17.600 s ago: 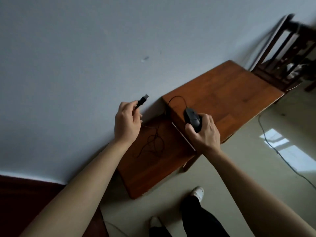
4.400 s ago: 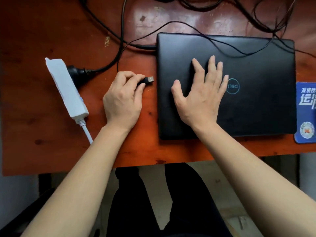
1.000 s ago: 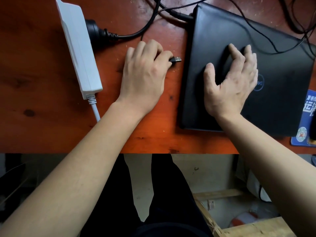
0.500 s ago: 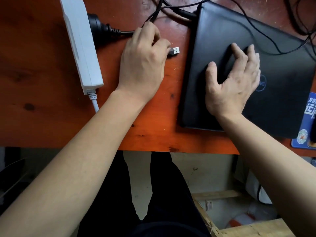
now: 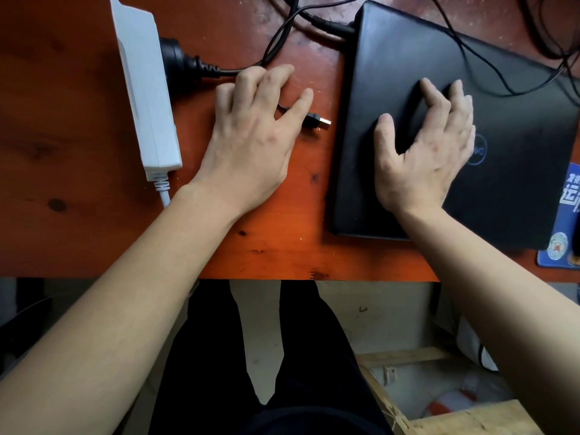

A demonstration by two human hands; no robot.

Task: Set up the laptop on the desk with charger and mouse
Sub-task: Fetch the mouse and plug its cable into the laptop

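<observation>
A closed black laptop (image 5: 508,127) lies on the red-brown wooden desk (image 5: 78,215), turned a little askew. My right hand (image 5: 420,152) rests on its lid with arched fingers, holding nothing. The black charger lead (image 5: 326,25) runs into the laptop's far left corner. The mouse's USB plug (image 5: 318,121) lies on the desk just left of the laptop, and its thin cable (image 5: 489,73) crosses the lid. My left hand (image 5: 254,133) is spread over the desk with its thumb right beside the plug, not gripping it. The mouse itself is not clearly in view.
A white power strip (image 5: 144,89) lies at the left with a black mains plug (image 5: 175,62) in its side. A blue mouse pad (image 5: 565,221) shows at the right edge. More black cables tangle at the far right. My legs and wooden planks are below the desk edge.
My left hand has let go of the USB plug and spread its fingers; the plug now lies on the desk, slightly nearer to me. My right hand stays on the lid.
</observation>
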